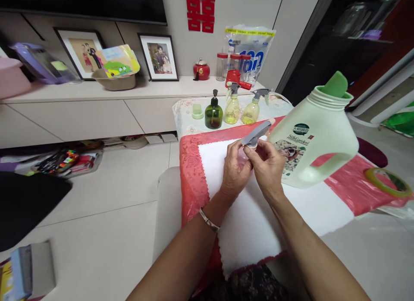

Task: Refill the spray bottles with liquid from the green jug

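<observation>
Between my two hands is a small pinkish spray bottle [242,158] with a grey trigger head [257,134]. Around the bottle's body wraps my left hand [234,169], largely hiding it. My right hand [268,165] is closed at the bottle's neck, thumb and fingers on the collar under the head. Just right of my right hand stands a large pale green detergent jug [318,141], its mouth uncapped with a green piece sticking out. A white cloth [255,219] lies below my hands on the red table cover [194,176].
Behind stand a dark green pump bottle [214,115], two yellowish spray bottles [232,111] and a light green cap [197,111]. A roll of tape [388,182] lies at the right. On the cabinet are red-lidded jars [221,67], a plastic pouch [258,51] and picture frames [159,59].
</observation>
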Demonstrator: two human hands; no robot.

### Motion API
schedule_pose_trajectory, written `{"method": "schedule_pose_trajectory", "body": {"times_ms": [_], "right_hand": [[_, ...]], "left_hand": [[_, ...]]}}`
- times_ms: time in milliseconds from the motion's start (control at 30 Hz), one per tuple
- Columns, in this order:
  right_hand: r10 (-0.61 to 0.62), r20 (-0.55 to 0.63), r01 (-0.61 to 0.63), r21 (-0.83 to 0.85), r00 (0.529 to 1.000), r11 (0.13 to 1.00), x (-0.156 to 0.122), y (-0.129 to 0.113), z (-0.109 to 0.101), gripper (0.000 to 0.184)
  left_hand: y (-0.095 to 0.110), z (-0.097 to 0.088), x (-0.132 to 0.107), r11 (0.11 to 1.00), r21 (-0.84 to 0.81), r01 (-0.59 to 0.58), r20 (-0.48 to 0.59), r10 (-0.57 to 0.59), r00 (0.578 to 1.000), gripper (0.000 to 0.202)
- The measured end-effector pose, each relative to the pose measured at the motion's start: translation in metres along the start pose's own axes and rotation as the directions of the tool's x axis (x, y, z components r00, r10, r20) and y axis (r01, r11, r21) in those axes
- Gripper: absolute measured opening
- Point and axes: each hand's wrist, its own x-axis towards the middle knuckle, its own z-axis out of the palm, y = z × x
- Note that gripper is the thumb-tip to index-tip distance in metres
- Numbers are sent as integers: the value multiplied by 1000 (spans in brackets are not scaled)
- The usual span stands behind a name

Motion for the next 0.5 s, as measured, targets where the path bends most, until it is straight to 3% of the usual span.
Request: {"method": "schedule_pose_trajectory", "body": {"times_ms": [167, 500], "right_hand": [[27, -39, -25, 51, 999, 998, -2, 1, 7, 37], [-33, 53, 36, -55, 998, 998, -2, -2, -1, 32]], "left_hand": [[0, 0, 0, 999, 22, -43, -11, 43, 999, 33], [1, 2, -1, 1000, 12, 4, -39, -4, 999, 31]]}}
